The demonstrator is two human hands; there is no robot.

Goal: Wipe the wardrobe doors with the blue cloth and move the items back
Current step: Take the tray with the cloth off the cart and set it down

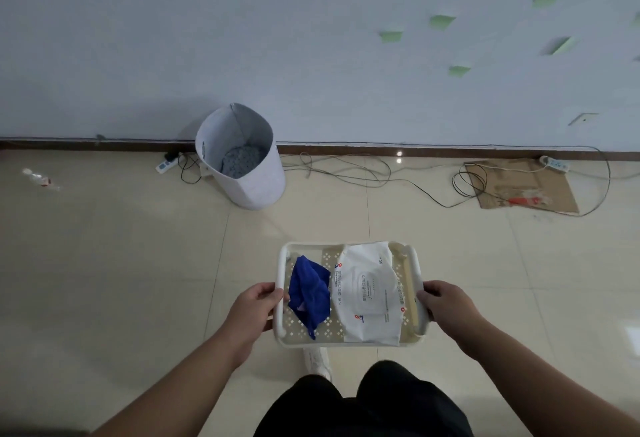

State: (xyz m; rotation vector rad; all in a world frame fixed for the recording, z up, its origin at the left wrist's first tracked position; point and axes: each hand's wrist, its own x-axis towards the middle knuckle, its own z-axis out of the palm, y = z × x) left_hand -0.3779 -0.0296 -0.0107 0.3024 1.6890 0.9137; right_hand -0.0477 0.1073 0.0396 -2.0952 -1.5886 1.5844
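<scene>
Carried level above the tiled floor (104, 263): a white perforated plastic basket (349, 341), gripped at both side handles; left hand (258, 307) curled shut around the left handle, thumb on top, fingers tucked underneath; right hand (446, 305) closed the same way around the right handle. Inside, in the left half, the crumpled blue cloth (308, 293); just beside it, filling the right half and touching the basket's far rim, a white pack of wet wipes (369, 294), lid upward. No wardrobe in view anywhere; only a pale wall (277, 38) ahead with a dark skirting board, a white fabric laundry bin (249, 173) standing against it with something grey at the bottom, loose cables (346, 166) trailing along the floor, two power strips, a flattened piece of cardboard (526, 187) to the right and a plastic bottle (40, 178) lying far left.

Judged as the carrying stage: supplies in transit, cloth not yet taken up, whether before wiping or after impossible to tell from this view. Next move, most likely: basket set down somewhere stable and clear of the cables, one hand freed, cloth lifted out; grip kept even on both handles meanwhile, to stop the light contents from sliding; footing watched near the cable tangle ahead.
</scene>
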